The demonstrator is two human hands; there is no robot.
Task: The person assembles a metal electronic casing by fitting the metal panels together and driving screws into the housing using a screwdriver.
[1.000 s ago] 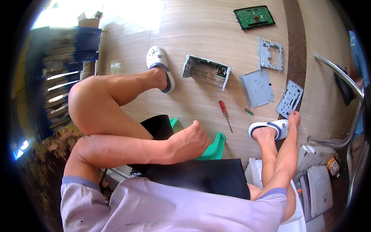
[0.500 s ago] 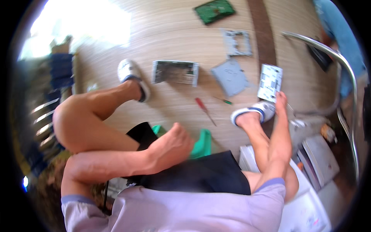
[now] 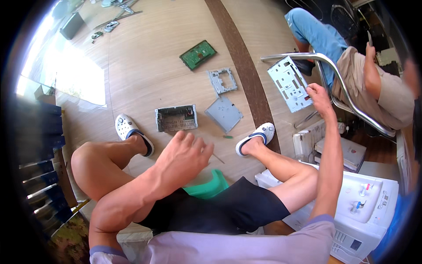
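Note:
My right hand [image 3: 320, 100] grips the near right edge of a silvery metal plate [image 3: 288, 83] with many cut-outs. The plate is tilted above the floor beside a chair's tubular frame. My left hand [image 3: 183, 154] hovers over the floor between my legs, fingers slightly curled, apart and a bit blurred, with nothing visible in them. Past its fingertips shows the thin shaft of a screwdriver [image 3: 218, 159]; the rest is hidden behind the hand. Ahead lie an open metal case [image 3: 176, 119], a flat grey plate [image 3: 224, 115], a grey frame [image 3: 223, 80] and a green circuit board [image 3: 198, 55].
A small green piece [image 3: 227, 137] lies near my right shoe. At right, another person sits on a metal-framed chair [image 3: 323, 56]. A white water dispenser [image 3: 373, 198] and stacked books [image 3: 343, 152] stand beside my right leg. Dark blue shelving [image 3: 46, 132] is at left.
My right hand has lifted the cut-out metal plate from beside my right shoe, up and to the right. My left hand has moved forward over the screwdriver. The view has shifted right.

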